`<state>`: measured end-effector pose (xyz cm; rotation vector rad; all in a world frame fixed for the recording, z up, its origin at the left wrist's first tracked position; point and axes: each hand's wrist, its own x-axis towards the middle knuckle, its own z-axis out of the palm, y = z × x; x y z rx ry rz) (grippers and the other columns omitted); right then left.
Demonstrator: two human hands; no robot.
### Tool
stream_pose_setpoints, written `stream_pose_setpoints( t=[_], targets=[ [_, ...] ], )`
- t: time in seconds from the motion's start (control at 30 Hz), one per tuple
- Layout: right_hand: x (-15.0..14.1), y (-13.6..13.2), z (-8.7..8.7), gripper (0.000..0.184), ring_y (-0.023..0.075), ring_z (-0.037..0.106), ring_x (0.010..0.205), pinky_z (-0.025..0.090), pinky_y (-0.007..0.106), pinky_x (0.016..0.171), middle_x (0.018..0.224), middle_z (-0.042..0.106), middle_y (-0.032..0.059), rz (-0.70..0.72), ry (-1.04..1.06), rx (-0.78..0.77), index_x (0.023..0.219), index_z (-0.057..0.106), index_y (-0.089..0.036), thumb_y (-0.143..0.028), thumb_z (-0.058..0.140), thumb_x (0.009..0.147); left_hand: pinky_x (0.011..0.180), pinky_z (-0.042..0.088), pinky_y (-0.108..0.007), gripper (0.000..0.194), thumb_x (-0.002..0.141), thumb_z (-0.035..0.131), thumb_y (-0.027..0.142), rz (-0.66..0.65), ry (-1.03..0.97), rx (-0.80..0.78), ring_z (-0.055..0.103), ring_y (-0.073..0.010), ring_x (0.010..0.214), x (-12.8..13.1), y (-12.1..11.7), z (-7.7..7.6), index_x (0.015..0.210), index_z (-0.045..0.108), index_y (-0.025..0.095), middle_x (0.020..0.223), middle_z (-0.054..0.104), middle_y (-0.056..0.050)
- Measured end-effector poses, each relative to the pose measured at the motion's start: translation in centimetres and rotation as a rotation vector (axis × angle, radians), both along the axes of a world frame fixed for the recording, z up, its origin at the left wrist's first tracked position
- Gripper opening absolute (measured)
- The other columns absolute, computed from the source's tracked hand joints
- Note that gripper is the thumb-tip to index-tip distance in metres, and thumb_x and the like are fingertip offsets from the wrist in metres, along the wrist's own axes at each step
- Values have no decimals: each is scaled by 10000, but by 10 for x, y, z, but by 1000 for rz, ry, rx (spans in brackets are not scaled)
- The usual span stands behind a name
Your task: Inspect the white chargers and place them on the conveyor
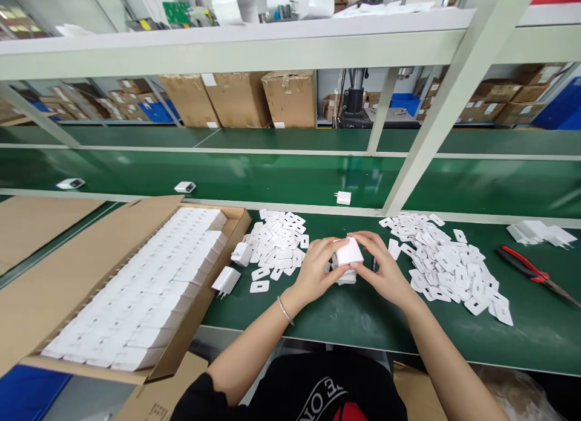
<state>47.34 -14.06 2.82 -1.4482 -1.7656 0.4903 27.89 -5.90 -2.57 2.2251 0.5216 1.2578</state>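
Observation:
A white charger housing (349, 252) is gripped from both sides by my left hand (316, 264) and my right hand (382, 265), thumbs at its near edge. Just beneath it shows another white piece (347, 277), partly covered by the hands. Left of my hands lies a pile of small white face plates with slots (278, 242); a larger pile of similar plates (447, 267) spreads out on the right. Two loose white chargers, one with its prongs showing (226, 280) and one behind it (241, 254), sit between the left pile and the carton.
An open carton (175, 354) with rows of white housings (136, 294) takes up the left. Red-and-black pliers (531, 268) and several white chargers (540, 232) lie at right. Single chargers rest on the green belt (272, 174) behind a rail. A slanted post (422, 130) rises at right.

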Motion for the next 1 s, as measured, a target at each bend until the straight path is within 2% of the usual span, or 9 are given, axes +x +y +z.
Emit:
stream_pose_setpoints(
  t=[0.1, 0.2, 0.33, 0.5, 0.57, 0.63, 0.77, 0.9, 1.0],
  targets=[
    [3, 3, -1, 489, 284, 545, 1379, 477, 510, 1155, 1459, 557, 93, 18, -13, 6, 1489, 558, -341, -474, 641, 1025, 999, 508, -464, 448, 1054, 560, 472, 10, -26, 90, 639, -293, 1168, 3, 7, -4, 1443, 577, 252, 1268, 683, -136],
    [3, 2, 1, 526, 278, 602, 1303, 515, 501, 1113, 1444, 574, 98, 18, -9, -5, 1512, 537, -340, -484, 648, 1018, 1008, 521, -474, 444, 1047, 574, 472, 10, -32, 77, 641, -298, 1180, 5, 8, -4, 1435, 586, 256, 1271, 683, -138],
    [-8, -2, 9, 553, 284, 646, 1221, 544, 510, 1060, 1413, 602, 114, -53, -14, -13, 1480, 562, -309, -540, 668, 990, 1076, 525, -497, 518, 1044, 592, 431, -42, -39, -83, 620, -309, 1301, 3, 1, -1, 1524, 472, 278, 1423, 630, -148],
    [-24, -4, 21, 545, 285, 714, 1106, 592, 457, 906, 1316, 693, 138, -294, -24, -128, 1430, 595, -228, -608, 469, 1060, 1104, 523, -536, 920, 893, 804, 398, -54, 22, -333, 596, -356, 1361, 1, -12, 1, 1622, 264, 240, 1533, 526, -201],
    [-28, -3, 25, 577, 299, 737, 1048, 591, 443, 843, 1290, 715, 155, -364, -77, -208, 1408, 616, -196, -625, 465, 1052, 1100, 522, -541, 971, 861, 834, 359, -41, 48, -399, 590, -363, 1366, 0, -16, 0, 1623, 248, 218, 1516, 540, -208],
    [-28, -3, 29, 578, 307, 748, 985, 580, 424, 790, 1210, 751, 146, -362, -114, -304, 1331, 674, -195, -650, 469, 1040, 1071, 537, -531, 860, 869, 821, 328, -29, 77, -428, 616, -355, 1327, -1, -17, -2, 1572, 343, 203, 1465, 588, -194],
    [-23, -2, 27, 634, 294, 741, 900, 561, 386, 725, 1013, 780, 99, -288, -53, -480, 988, 765, -217, -717, 379, 1040, 970, 570, -509, 508, 898, 793, 345, -8, 135, -387, 702, -336, 1143, -1, -15, -9, 1343, 589, 208, 1274, 716, -135],
    [-18, -2, 19, 610, 268, 722, 845, 559, 361, 679, 928, 752, 82, -284, 18, -446, 879, 744, -209, -707, 425, 1027, 981, 545, -525, 505, 844, 857, 370, 67, 124, -332, 705, -344, 1123, 3, -13, -14, 1268, 634, 208, 1235, 746, -122],
    [-19, -3, 19, 603, 275, 708, 893, 560, 372, 731, 968, 759, 84, -281, 71, -390, 951, 763, -213, -710, 430, 1024, 980, 527, -520, 513, 802, 893, 345, 133, 98, -314, 685, -343, 1133, 7, -15, -7, 1230, 641, 216, 1199, 741, -101]
  ],
)
